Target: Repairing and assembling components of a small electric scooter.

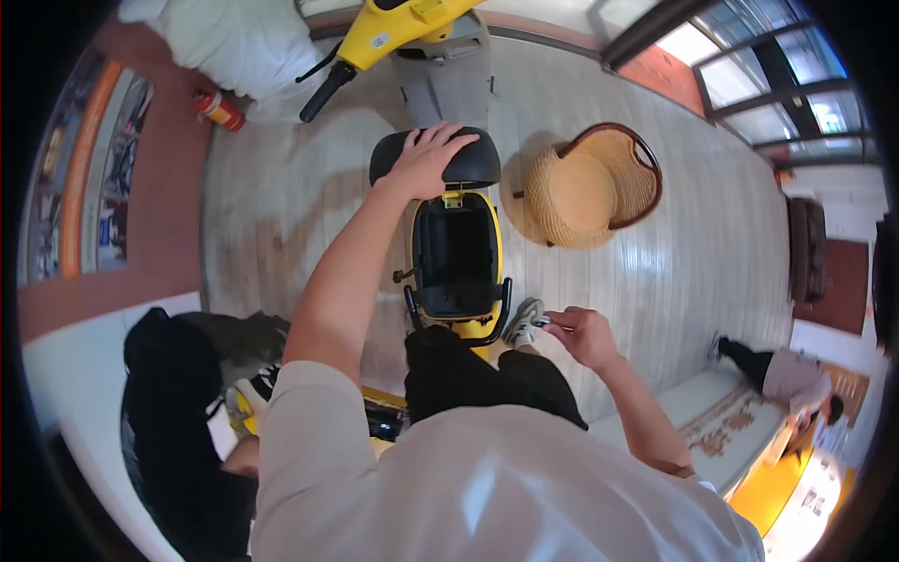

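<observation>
A yellow electric scooter [498, 323] stands in front of me with its black seat [482, 161] tipped forward. My left hand [426, 169] lies on the seat, fingers spread over it. Below the seat, the black storage compartment [456, 245] is uncovered, with a yellow rim around it and a dark interior. To the right of the scooter's rear, my right hand [585, 337] is closed in a pinch on a small dark and silvery key-like thing [541, 320]. Its exact kind is too small to make out.
A wicker chair [581, 187] stands right of the scooter. The yellow handlebar [393, 37] is ahead. A red fire extinguisher [220, 110] stands at the far left, near a white covered shape [234, 47]. One person in black [178, 431] is at left, another person [791, 379] at right.
</observation>
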### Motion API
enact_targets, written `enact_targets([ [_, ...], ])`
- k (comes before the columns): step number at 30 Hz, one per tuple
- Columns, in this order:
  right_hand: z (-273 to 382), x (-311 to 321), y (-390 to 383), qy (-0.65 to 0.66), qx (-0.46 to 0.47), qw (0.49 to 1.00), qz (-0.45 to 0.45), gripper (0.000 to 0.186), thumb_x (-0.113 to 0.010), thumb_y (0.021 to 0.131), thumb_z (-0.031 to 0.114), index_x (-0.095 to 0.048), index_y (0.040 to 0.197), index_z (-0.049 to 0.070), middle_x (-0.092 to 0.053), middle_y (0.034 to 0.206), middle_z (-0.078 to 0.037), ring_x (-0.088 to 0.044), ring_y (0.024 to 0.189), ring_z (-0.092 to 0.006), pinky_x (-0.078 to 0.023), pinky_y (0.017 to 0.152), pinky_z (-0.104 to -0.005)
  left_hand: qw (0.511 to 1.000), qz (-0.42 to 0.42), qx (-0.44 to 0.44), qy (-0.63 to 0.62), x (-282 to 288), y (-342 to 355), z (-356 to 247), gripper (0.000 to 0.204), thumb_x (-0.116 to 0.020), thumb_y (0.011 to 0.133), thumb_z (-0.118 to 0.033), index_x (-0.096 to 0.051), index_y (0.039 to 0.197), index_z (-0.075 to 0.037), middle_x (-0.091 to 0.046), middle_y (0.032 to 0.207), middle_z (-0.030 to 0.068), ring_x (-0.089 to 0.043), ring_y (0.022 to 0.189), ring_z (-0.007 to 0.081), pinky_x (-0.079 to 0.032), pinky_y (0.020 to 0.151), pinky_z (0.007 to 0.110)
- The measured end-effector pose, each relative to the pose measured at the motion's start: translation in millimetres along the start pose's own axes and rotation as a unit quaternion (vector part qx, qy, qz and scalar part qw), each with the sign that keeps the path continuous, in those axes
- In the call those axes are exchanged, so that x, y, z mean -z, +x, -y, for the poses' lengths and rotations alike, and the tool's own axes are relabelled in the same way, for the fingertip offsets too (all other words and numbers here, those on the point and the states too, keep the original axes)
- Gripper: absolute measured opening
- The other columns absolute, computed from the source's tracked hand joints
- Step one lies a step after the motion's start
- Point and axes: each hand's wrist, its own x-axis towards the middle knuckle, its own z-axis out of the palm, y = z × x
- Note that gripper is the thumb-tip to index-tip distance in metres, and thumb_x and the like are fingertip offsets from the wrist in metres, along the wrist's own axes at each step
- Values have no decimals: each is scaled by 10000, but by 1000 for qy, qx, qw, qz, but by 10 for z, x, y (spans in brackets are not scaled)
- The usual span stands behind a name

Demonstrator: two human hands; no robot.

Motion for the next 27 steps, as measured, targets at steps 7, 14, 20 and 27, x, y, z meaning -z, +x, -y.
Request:
enact_targets([
  [7,-703,-463,1081,-59,131,989,34,297,-627,836,158,-662,1128,115,-615,864,-149,-632,833,-326,-522,696,-427,994,-75,51,54,-132,453,-432,860,-769,667,-158,-386,1433,-238,-373,1475,89,-317,1375,305,-258,1110,542],
  [14,-416,-794,2345,-163,135,977,20,235,-607,881,336,-705,928,127,-655,803,-103,-665,758,-294,-530,650,-433,987,-152,5,49,-243,266,-30,776,-821,653,-319,-503,1354,-221,-451,1428,65,-411,1310,303,-312,1093,477],
  [20,-468,-1406,3220,-238,143,958,-77,239,-565,909,313,-699,844,126,-684,837,-118,-683,781,-283,-542,652,-403,843,-517,-130,76,-416,-149,215,425,-745,471,-31,-671,884,-94,-626,952,86,-576,930,295,-426,854,388],
  [27,-649,-1634,3718,-328,189,911,-161,225,-540,893,151,-680,1068,153,-667,837,-120,-679,783,-278,-550,676,-385,705,-630,322,-45,-1724,-943,184,444,-804,762,-182,-594,1113,-11,-629,1041,96,-595,1014,218,-473,904,346],
])
